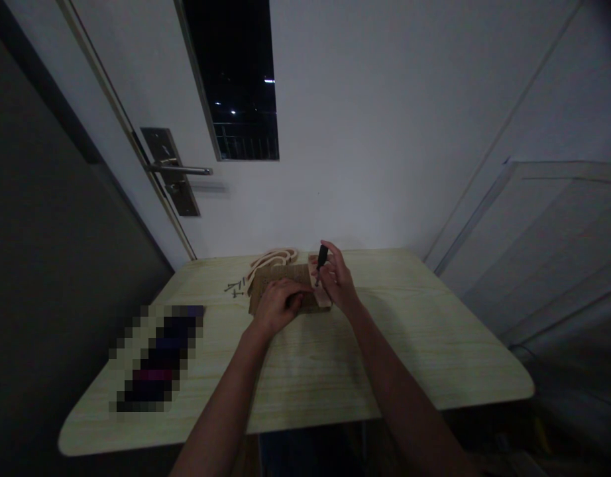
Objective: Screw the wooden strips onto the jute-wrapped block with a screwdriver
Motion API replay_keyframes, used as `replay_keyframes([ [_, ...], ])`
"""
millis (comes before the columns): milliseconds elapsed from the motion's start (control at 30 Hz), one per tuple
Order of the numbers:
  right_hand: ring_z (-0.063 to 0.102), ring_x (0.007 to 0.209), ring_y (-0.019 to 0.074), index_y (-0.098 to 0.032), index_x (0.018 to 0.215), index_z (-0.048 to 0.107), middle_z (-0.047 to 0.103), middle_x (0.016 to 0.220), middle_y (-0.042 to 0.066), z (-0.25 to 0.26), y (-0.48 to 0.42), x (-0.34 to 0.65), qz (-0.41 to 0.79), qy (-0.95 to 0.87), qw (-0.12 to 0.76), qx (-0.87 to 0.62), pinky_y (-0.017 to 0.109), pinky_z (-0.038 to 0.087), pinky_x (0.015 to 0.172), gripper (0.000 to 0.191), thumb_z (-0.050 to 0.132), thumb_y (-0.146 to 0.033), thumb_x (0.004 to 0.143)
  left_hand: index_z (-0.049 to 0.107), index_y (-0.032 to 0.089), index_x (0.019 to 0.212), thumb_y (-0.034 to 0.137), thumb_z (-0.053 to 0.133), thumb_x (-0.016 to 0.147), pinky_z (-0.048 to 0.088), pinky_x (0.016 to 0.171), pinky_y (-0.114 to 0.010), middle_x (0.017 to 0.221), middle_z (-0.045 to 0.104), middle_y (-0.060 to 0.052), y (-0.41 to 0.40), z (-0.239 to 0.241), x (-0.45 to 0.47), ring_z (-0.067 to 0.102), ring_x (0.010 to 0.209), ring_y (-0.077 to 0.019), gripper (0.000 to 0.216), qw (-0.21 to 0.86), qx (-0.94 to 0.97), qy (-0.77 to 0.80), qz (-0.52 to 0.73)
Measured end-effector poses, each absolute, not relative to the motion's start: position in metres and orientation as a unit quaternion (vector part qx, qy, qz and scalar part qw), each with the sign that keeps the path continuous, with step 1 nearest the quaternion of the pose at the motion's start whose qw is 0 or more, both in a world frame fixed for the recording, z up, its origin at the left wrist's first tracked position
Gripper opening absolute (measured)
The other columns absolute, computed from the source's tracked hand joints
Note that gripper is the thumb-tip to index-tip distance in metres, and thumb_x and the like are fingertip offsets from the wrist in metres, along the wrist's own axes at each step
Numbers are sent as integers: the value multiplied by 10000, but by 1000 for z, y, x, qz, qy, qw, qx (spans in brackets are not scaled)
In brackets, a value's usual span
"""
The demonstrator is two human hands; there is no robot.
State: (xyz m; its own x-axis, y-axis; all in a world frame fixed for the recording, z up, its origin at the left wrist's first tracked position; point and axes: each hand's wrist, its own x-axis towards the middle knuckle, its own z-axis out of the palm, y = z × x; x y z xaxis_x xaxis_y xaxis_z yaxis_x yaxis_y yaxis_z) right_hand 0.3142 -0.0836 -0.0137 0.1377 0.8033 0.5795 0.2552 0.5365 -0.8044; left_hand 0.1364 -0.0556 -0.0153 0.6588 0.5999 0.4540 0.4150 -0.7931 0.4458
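My right hand (336,278) is wrapped round a black-handled screwdriver (323,255), held nearly upright. Its lower end points down at a pale wooden strip (322,298); whether it sits in a screw is too small to tell. The strip lies along the right end of a brown board (305,273). My left hand (280,305) rests on that board with its fingers stretched out, the forefinger reaching to the strip beside the screwdriver tip. Part of the board is hidden under this hand.
Several screws (234,287) lie loose left of the board. Behind it are curved pale wooden pieces (278,255). A dark, blurred-out object (161,358) is on the left of the light wooden table (409,351). A white door with a metal handle (186,171) stands behind the table.
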Motion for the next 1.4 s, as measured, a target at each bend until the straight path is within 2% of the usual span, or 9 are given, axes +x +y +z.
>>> replay_keyframes([
  [133,660,760,132,-286,1387,334,651,973,42,-15,-84,315,221,-621,625,-418,273,548,703,533,484,-464,907,699,239,1024,133,534,828,462,859,-352,968,716,-36,-56,-16,136,631,939,-202,277,140,899,286,300],
  [367,650,726,118,-293,1381,338,660,911,26,-16,-82,315,222,-614,629,-422,243,540,656,522,494,-443,907,685,210,1019,168,484,872,468,849,-348,966,705,-51,-57,-20,136,623,923,-201,252,108,884,288,352],
  [533,647,723,114,-285,1389,328,664,919,30,-18,-81,315,225,-611,631,-421,234,539,637,533,486,-453,909,694,236,978,240,515,882,399,935,-447,1002,712,-51,-60,-14,132,605,997,-255,203,9,865,377,332],
  [667,664,740,124,-289,1382,343,672,1004,55,-17,-81,316,219,-603,634,-432,242,548,630,540,511,-450,895,684,257,994,352,555,877,311,1020,-505,1148,674,-54,-55,-15,124,551,1121,-281,199,-42,834,430,342],
  [767,679,756,137,-289,1371,357,671,1059,72,-16,-82,316,217,-590,643,-437,248,556,620,548,543,-438,878,674,263,1025,366,573,863,318,1008,-519,1188,652,-69,-50,-18,118,546,1124,-294,218,-40,812,472,341],
  [967,683,750,140,-291,1361,367,675,1045,67,-15,-83,317,220,-590,644,-434,262,566,622,516,536,-415,889,668,240,1060,387,585,845,383,953,-511,1224,617,-89,-47,-21,115,530,1141,-326,273,18,801,501,328],
  [1100,679,736,134,-288,1363,351,673,1024,59,-14,-83,317,200,-581,660,-433,257,566,620,513,516,-429,899,669,235,1048,460,594,833,370,957,-529,1219,614,-100,-47,-21,116,525,1136,-338,319,-1,798,507,325],
  [1267,670,722,126,-285,1363,347,662,1002,59,-13,-83,317,177,-573,676,-428,242,563,614,512,522,-413,898,655,254,1089,342,551,884,342,984,-476,1180,642,-71,-52,-17,119,533,1127,-282,246,-33,849,421,319],
  [1400,671,693,119,-291,1354,359,673,1007,46,-13,-83,316,172,-580,669,-433,230,562,586,493,517,-395,899,623,252,1174,314,459,941,375,930,-415,1143,660,-47,-62,-15,131,562,1079,-234,292,32,907,289,304],
])
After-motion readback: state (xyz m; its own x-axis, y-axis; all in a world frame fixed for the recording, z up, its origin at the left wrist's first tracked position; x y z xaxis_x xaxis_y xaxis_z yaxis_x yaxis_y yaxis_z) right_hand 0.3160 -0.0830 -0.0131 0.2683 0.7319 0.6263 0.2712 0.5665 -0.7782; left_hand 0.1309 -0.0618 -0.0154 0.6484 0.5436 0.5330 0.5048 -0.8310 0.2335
